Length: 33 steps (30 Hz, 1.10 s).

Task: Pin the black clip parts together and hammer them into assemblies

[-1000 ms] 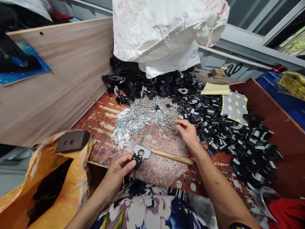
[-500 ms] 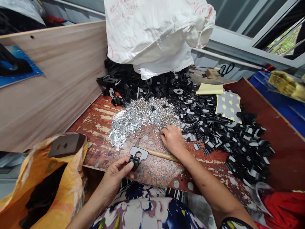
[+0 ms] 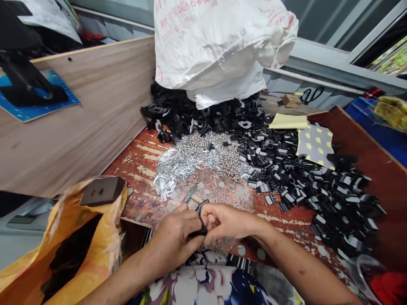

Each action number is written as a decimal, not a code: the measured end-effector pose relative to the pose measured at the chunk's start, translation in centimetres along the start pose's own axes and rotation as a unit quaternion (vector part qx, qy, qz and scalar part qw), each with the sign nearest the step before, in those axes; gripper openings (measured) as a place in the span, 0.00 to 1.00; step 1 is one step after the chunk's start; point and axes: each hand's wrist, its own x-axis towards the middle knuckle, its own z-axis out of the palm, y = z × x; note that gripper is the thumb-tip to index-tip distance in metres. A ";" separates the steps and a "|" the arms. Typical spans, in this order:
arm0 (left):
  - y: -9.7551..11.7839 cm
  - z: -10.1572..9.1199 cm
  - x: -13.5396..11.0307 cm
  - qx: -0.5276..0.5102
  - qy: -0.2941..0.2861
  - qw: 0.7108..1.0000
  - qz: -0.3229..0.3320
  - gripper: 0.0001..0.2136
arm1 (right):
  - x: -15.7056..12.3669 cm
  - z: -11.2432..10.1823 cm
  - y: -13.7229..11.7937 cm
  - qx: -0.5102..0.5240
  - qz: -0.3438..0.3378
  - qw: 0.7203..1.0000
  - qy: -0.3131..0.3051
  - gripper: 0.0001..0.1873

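Close in front of my body, my left hand (image 3: 176,233) grips a black plastic clip part (image 3: 201,216), mostly covered by fingers. My right hand (image 3: 227,222) meets it from the right, fingertips pinched against the part; anything small between them is hidden. Just beyond my hands lies a wooden-handled hammer (image 3: 191,192) with a narrow, pointed metal head, its handle partly covered. Farther back is a heap of thin silver pins (image 3: 173,163), merging into small shiny metal pieces (image 3: 229,159). To their right spread many small black clips with grey pads (image 3: 286,169).
Larger black parts (image 3: 178,110) are piled behind, under a white woven sack (image 3: 222,46). A wooden board (image 3: 104,97) walls the left. An orange-yellow bag (image 3: 104,237) with a brown block (image 3: 103,190) stands front left. A dotted sticker sheet (image 3: 314,146) lies at right.
My right hand has come back from the metal pieces to my left hand. The black part has moved right and turned between both hands. The view has shifted slightly left.
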 end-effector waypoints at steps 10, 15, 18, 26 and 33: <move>-2.5 -0.6 -0.9 -0.074 0.195 0.971 -0.118 0.14 | 2.2 -4.7 -1.7 -0.608 0.031 0.699 0.375 0.07; -3.6 -0.2 -1.1 -0.307 0.238 0.886 -0.253 0.15 | 4.9 -4.2 -0.1 -0.648 0.004 0.669 0.363 0.12; -3.9 0.2 -1.4 -0.429 0.249 0.820 -0.283 0.15 | 4.8 -4.8 0.4 -0.655 -0.014 0.661 0.366 0.13; -3.6 0.0 -1.3 -0.586 0.290 0.714 -0.250 0.13 | 0.9 -0.9 -2.9 -0.462 -0.275 0.764 0.356 0.11; -3.4 0.9 -1.0 -0.595 0.281 0.719 -0.226 0.13 | 1.8 3.6 -3.8 -0.430 -0.340 0.790 0.276 0.15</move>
